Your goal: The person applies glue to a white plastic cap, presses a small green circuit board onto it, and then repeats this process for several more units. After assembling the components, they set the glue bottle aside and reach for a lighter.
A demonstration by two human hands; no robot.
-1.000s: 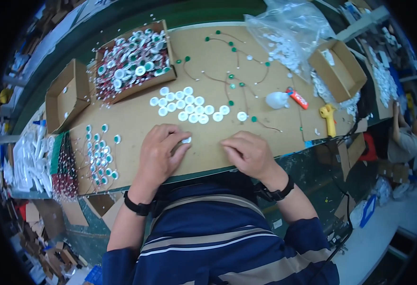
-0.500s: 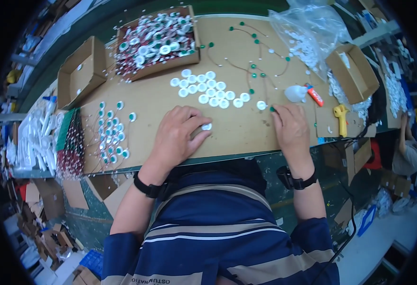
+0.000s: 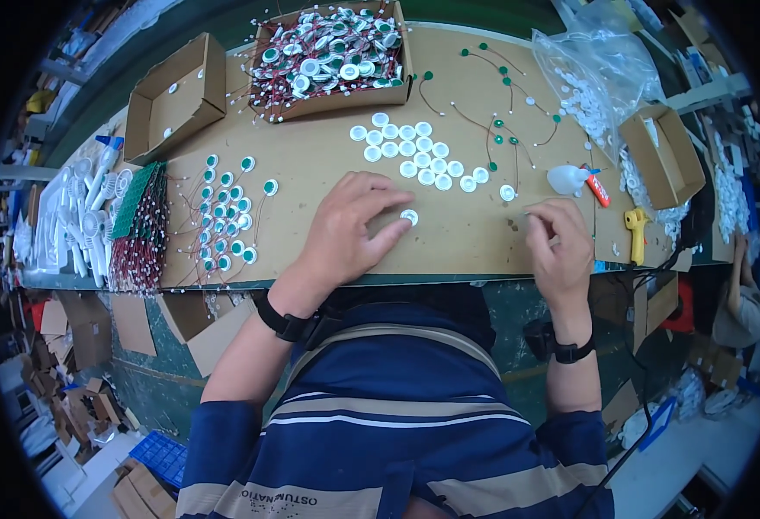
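Observation:
My left hand [image 3: 349,229] rests on the table, thumb and index finger apart on either side of a white round cap [image 3: 409,217]. The thumb tip is at the cap's edge. My right hand [image 3: 561,246] is further right, fingers curled in a pinch; a small dark green disc [image 3: 526,214] shows edge-on at the fingertips, largely hidden. Beyond my hands lies a cluster of white round caps [image 3: 407,147], with a single cap [image 3: 507,192] closer to my right hand. Green discs with thin wires [image 3: 498,139] are scattered behind it.
White caps with green discs and wires [image 3: 227,208] lie at left, beside a bundle of wired green pieces [image 3: 140,208]. A full cardboard box [image 3: 336,104] and another box [image 3: 176,99] stand behind. At right are a glue bottle [image 3: 567,180], red lighter [image 3: 599,189], yellow glue gun [image 3: 636,233] and plastic bag [image 3: 600,69].
The whole view has shifted. My left thumb and index finger have parted around the white cap. My right hand has turned, its fingers more curled, and the green disc shows less.

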